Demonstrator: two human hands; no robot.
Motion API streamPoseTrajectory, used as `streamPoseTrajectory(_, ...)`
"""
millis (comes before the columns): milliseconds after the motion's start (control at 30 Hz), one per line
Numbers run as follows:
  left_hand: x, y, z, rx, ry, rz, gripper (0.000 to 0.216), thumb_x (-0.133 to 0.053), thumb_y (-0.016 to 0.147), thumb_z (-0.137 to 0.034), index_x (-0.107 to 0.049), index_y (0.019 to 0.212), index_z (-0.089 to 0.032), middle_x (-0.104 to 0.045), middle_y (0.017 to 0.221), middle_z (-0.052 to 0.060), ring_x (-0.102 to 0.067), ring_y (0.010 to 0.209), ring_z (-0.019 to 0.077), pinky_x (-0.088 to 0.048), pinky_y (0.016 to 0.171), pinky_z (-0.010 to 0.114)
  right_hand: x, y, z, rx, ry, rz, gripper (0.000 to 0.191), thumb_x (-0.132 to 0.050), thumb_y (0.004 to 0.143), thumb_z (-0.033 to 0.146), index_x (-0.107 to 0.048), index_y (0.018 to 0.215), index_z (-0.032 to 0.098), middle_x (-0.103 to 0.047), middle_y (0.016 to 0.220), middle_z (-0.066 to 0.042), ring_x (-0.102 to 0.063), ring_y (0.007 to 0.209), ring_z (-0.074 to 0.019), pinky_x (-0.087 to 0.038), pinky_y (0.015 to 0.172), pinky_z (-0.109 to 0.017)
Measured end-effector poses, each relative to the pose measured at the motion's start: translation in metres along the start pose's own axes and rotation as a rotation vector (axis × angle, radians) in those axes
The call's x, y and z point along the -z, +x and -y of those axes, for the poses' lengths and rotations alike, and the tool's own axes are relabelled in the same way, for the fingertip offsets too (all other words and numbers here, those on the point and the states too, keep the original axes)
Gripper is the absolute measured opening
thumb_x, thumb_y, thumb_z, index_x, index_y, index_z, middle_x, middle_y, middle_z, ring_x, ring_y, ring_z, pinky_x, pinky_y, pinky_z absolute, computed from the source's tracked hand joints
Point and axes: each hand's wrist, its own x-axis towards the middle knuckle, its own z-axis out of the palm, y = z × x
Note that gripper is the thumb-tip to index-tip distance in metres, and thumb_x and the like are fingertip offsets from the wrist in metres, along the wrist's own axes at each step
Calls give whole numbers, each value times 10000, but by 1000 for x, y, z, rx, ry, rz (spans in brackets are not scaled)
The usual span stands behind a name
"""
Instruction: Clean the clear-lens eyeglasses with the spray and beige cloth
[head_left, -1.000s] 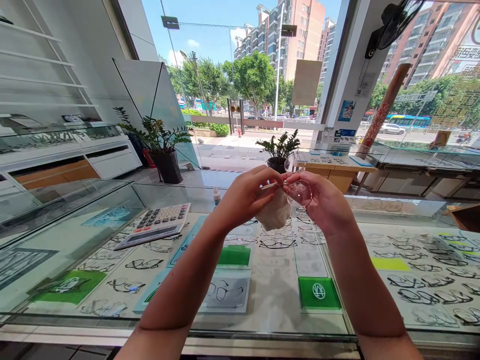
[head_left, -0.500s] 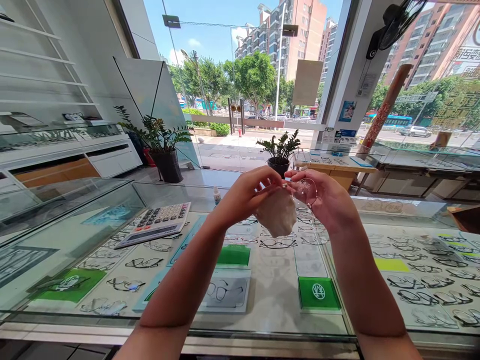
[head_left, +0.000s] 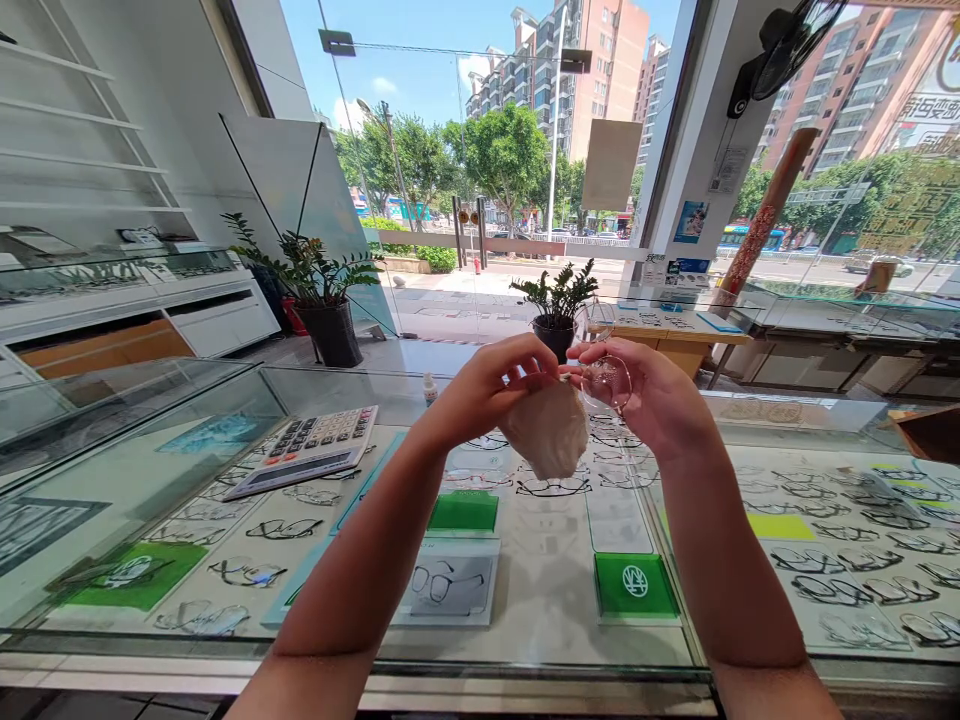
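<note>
Above the glass counter, my left hand (head_left: pixel 510 378) is closed, pinching a pale beige cloth (head_left: pixel 551 432) that hangs below its fingers. Close beside it, my right hand (head_left: pixel 651 392) is closed on a pair of thin wire-rimmed glasses (head_left: pixel 628 384). One round lens lies in front of the right palm, and the other rim stands up beyond the fingers. The fingertips of both hands meet at the cloth's upper edge, by the frame. Exactly which part of the glasses the cloth touches is hidden.
Below lies a glass display counter (head_left: pixel 547 640) holding rows of glasses. On its top rest a calculator (head_left: pixel 307 450) at left and a small bottle (head_left: pixel 429 388) near the far edge. Potted plants (head_left: pixel 334 330) stand beyond, before the glass doors.
The left hand and cloth have shifted slightly left and the cloth hangs a little lower. The right hand keeps its hold on the glasses. The view has turned slightly.
</note>
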Motion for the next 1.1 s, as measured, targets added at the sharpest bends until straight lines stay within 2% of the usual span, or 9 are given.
streamPoseTrajectory(200,1,1,3,-1,-29,-5,56,-640,965,-185,-685,947,-213,-687,1024,42,-643,896,144,-507,716,267,-1,0,-1,-10,3,20,199,-710,890,392,-841,811,265,-797,1074,-47,-729,1019,-217,-574,1050,-390)
streamPoseTrajectory(400,0,2,2,-7,-13,-14,58,-647,994,-224,-695,960,-215,-676,1070,55,-650,939,153,-531,743,269,-3,0,-4,29,10,-2,194,-715,897,387,-832,803,266,-787,1050,-44,-722,1027,-231,-561,1113,-445)
streamPoseTrajectory(567,-3,1,2,5,-15,-47,84,-661,1015,-287,-689,980,-216,-665,1062,56,-651,936,154,-543,741,263,-6,-1,-6,84,-66,19,221,-668,933,365,-843,836,272,-785,1086,-57,-703,1057,-234,-563,1087,-440)
streamPoseTrajectory(767,-4,1,-1,-7,31,-19,65,-643,1024,-233,-704,1004,-222,-644,1125,60,-651,956,146,-556,766,264,-6,-1,-7,103,-109,11,237,-646,949,362,-844,838,294,-783,1083,-48,-693,1056,-236,-563,1053,-435)
streamPoseTrajectory(933,-6,0,-5,-33,55,-24,79,-640,1035,-247,-710,1004,-230,-630,1160,65,-644,1039,165,-568,801,270,-7,-1,-8,107,-102,25,233,-646,952,357,-852,870,283,-779,1064,-55,-680,976,-228,-577,945,-416)
streamPoseTrajectory(1100,-9,-1,-9,30,80,-63,87,-640,1043,-296,-698,1052,-232,-630,1140,54,-643,946,140,-550,739,252,-13,-4,-7,106,-114,23,221,-663,936,377,-847,872,273,-782,1083,-62,-677,1055,-243,-569,966,-404)
